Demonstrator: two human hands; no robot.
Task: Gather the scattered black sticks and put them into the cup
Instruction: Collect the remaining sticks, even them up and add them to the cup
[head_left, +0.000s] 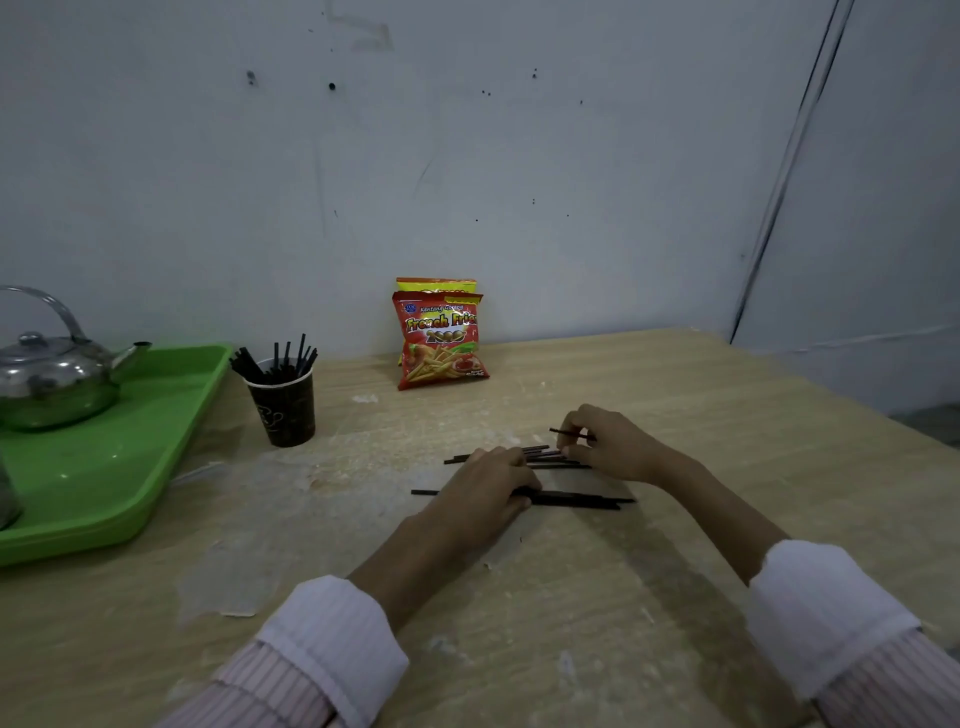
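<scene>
Several black sticks (576, 500) lie flat on the wooden table (675, 415) in two loose rows near its middle. My left hand (485, 491) covers the middle of both rows, its fingers curled around the nearer bunch. My right hand (608, 441) is just right of the farther row and pinches one thin stick (563, 432) between thumb and fingers, lifted slightly off the table. A dark paper cup (284, 410) stands upright to the left, with several black sticks (280, 358) poking out of its top.
A green tray (130, 457) fills the left side and carries a steel kettle (57, 379). Two red snack bags (441, 338) lean against the grey wall behind the sticks. The table's right edge runs diagonally at the far right.
</scene>
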